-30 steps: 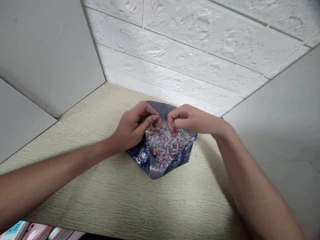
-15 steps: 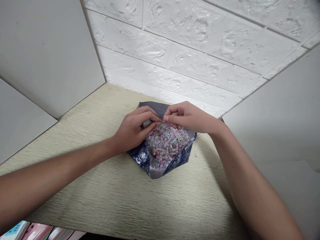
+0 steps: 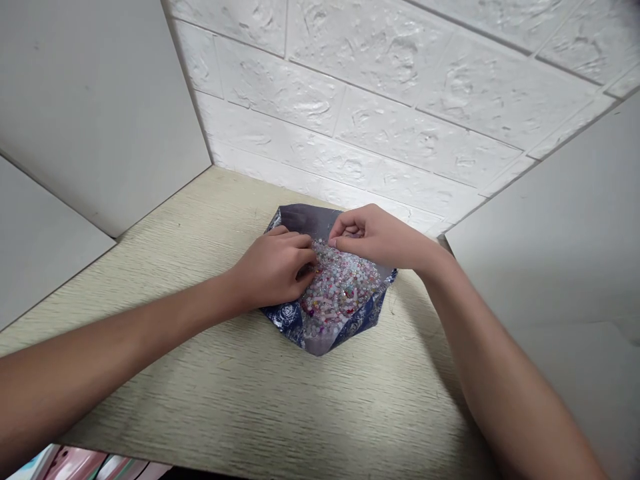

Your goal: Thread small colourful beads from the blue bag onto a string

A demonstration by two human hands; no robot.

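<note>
A dark blue pouch with silvery rose prints and a grey inside lies wide on the tabletop. It holds a heap of small beads in pink, white, red and clear. My left hand reaches over the pouch's left side, its curled fingertips down at the beads. Whether it grips any bead is hidden. Above the far right part of the heap is my right hand, thumb and forefinger pinched together. Anything between those fingertips is too small to make out.
The pouch rests on a pale wood-grain table. Behind it rises a white brick-patterned wall. Grey-white panels close off the left and right sides. Pink and white items show below the table's front edge at lower left.
My left hand has come away from my right fingertips and dropped onto the beads at the left, its fingers curling. My right hand has barely moved and stays pinched. The pouch has shifted slightly.
</note>
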